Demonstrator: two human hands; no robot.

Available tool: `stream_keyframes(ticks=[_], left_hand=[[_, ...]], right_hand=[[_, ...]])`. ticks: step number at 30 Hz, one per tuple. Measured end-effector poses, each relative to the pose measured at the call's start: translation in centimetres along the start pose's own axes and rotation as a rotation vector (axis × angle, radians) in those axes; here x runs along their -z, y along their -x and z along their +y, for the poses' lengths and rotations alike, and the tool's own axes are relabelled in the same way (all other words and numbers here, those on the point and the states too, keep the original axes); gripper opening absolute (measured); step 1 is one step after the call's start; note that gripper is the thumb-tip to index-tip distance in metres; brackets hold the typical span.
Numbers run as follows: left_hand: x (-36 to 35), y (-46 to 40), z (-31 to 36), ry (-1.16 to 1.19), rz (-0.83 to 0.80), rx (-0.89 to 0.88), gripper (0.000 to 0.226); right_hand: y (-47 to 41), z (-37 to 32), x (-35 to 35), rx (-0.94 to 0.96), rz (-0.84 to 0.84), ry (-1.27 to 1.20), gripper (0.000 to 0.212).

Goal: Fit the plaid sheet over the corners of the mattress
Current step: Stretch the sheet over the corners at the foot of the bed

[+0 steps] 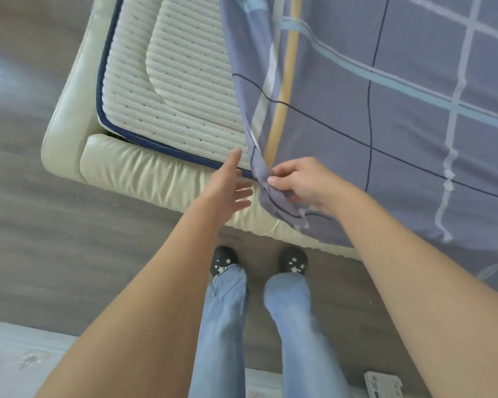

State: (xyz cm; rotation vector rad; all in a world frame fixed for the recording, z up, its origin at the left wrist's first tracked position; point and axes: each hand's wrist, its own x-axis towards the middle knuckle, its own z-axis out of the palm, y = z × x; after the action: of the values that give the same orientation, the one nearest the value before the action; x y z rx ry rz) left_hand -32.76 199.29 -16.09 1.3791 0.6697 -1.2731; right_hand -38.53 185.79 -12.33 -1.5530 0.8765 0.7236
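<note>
Two hands (227,193) (302,182), one plaid sheet (385,110)

A single head-worn camera looks steeply down, close over the cream padded bed frame (133,168) and grey wood-grain floor (55,239).

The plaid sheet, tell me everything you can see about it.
The plaid sheet is soft grey-blue fabric crossed by navy, white, light blue and tan lines. It covers the right part of the bed and hangs over the near edge. Its left edge is bunched, leaving the mattress corner bare. The right hand pinches the gathered corner; the left hand reaches beside it.
</note>
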Motion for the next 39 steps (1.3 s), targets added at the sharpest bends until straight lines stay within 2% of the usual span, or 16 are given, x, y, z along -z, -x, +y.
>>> stream_keyframes(ticks=[3,6,10,13,16,20,23,28,31,34,35,37,39], left_hand=[[-1.7,-0.3,1.0,0.191,-0.191,0.016,0.057],[-2.9,-0.5,2.0,0.424,-0.226,-0.058,0.033],[-1.7,-0.6,2.9,0.551,-0.158,-0.208,0.019],[0.1,-0.7,3.4,0.719,-0.088,-0.277,0.014],[1.2,-0.2,4.3,0.837,-0.018,-0.331,0.009],[2.9,1.1,6.3,1.116,0.137,-0.438,0.027],[4.8,1.7,6.7,1.145,0.196,-0.477,0.012],[7.9,2.4,6.6,1.156,0.252,-0.463,0.0],[8.9,3.5,6.3,1.235,0.248,-0.477,0.011],[11.0,3.9,6.4,1.278,0.25,-0.495,0.034],[12.3,3.6,6.3,1.231,0.227,-0.49,0.032],[15.0,2.4,6.3,1.068,0.167,-0.462,0.01],[17.2,0.9,6.3,0.77,0.119,-0.397,0.013]], right_hand=[[0.2,0.1,0.5,-0.008,-0.106,-0.073,0.014],[-0.2,0.4,0.6,-0.007,-0.161,-0.093,0.011],[-0.8,1.4,-0.2,0.003,-0.124,-0.117,0.019],[-0.7,2.1,-0.9,0.028,-0.07,-0.083,0.009],[-0.3,2.3,-0.8,0.049,-0.042,0.002,0.019],[0.1,2.1,0.4,0.06,-0.039,0.155,0.013],[-0.2,1.6,0.5,0.075,-0.053,0.291,0.018],[-1.0,0.6,-0.5,0.091,-0.036,0.483,0.021],[-1.7,0.5,-1.7,0.056,0.0,0.588,0.02],[-2.4,0.0,-3.1,0.005,0.043,0.746,0.019],[-2.4,-0.5,-3.8,-0.021,0.041,0.82,0.02],[-2.3,-2.1,-5.4,-0.057,0.079,0.944,0.023],[-2.6,-4.1,-7.7,-0.006,0.276,0.877,0.024]])
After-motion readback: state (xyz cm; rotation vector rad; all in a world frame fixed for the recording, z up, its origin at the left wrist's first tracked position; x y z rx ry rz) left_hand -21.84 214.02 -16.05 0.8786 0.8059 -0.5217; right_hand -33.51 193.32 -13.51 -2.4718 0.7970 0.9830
